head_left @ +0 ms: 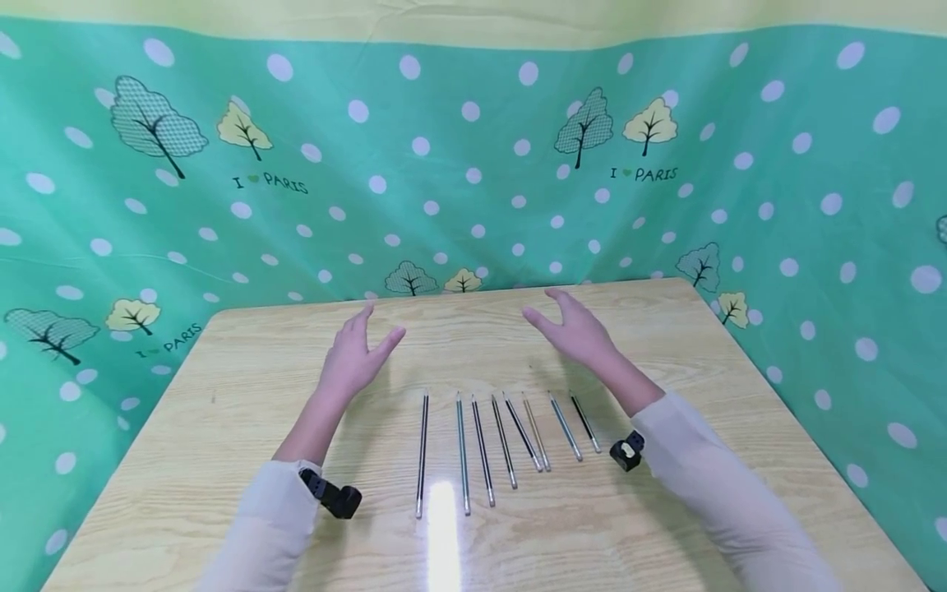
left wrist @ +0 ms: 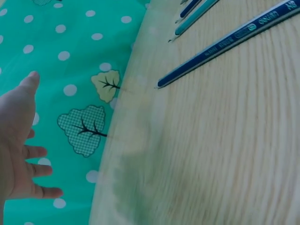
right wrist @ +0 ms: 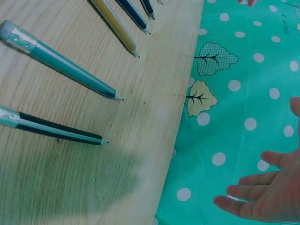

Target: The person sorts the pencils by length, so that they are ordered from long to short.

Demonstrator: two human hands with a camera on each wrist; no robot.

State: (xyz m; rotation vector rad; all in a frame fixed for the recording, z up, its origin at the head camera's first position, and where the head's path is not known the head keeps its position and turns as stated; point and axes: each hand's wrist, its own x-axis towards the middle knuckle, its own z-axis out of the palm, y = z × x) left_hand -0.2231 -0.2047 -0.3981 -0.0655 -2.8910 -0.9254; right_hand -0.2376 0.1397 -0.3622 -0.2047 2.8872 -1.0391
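Note:
Several pencils lie in a row on the wooden table, tips toward the far edge, generally longer at the left and shorter at the right. Leftmost is a long dark blue pencil [head_left: 422, 452], beside a teal pencil [head_left: 462, 452]. A yellow pencil [head_left: 536, 432] touches or nearly touches its dark neighbour near the eraser ends. At the right end lies a short black-striped pencil [right wrist: 61, 129]. My left hand [head_left: 353, 353] is held beyond the row's left end, fingers spread and holding nothing. Beyond the right end, my right hand [head_left: 577, 329] is likewise spread, with nothing in it.
The light wood table [head_left: 222, 411] ends at a green dotted curtain [head_left: 444, 164] printed with trees, which also hangs along both sides. A small black camera [head_left: 333, 493] is strapped to the left wrist, another [head_left: 627, 450] to the right. Glare marks the near tabletop.

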